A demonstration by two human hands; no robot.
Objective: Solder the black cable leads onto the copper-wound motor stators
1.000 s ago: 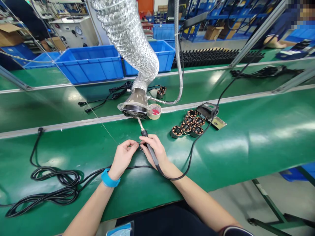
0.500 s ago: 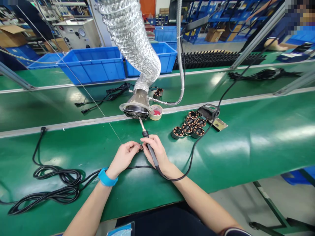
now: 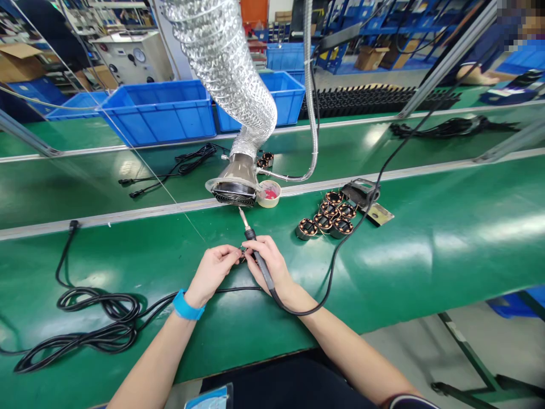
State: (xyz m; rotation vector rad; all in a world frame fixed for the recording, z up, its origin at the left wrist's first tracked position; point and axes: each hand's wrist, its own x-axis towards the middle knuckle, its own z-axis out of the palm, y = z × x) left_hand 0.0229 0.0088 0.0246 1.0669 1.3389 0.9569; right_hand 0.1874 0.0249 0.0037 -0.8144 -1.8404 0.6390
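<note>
My right hand [image 3: 272, 262] is wrapped round a soldering iron [image 3: 260, 258], its tip pointing up and away under the fume duct. My left hand [image 3: 216, 271], with a blue wristband [image 3: 187, 307], has its thumb and forefinger pinched on a thin wire beside the right fingertips. Between the hands sits a small dark part [image 3: 243, 257] with copper-coloured bits, mostly covered by fingers. A black cable [image 3: 97, 304] lies coiled at the left and runs under my left wrist towards the hands. Several wound motor stators [image 3: 327, 218] stand grouped to the right.
A silver fume duct [image 3: 251, 102] with a fan [image 3: 234, 194] hangs ahead of my hands. Beside it are a round tub [image 3: 269, 194] and the iron's holder [image 3: 361, 196]. Blue bins [image 3: 159, 113] stand behind the belt [image 3: 340, 147], which carries cables and stators. A co-worker's arm [image 3: 477, 74] shows far right.
The cables and stators on the belt behind have shifted left. My hands have barely moved, and the iron's tip has tilted slightly left.
</note>
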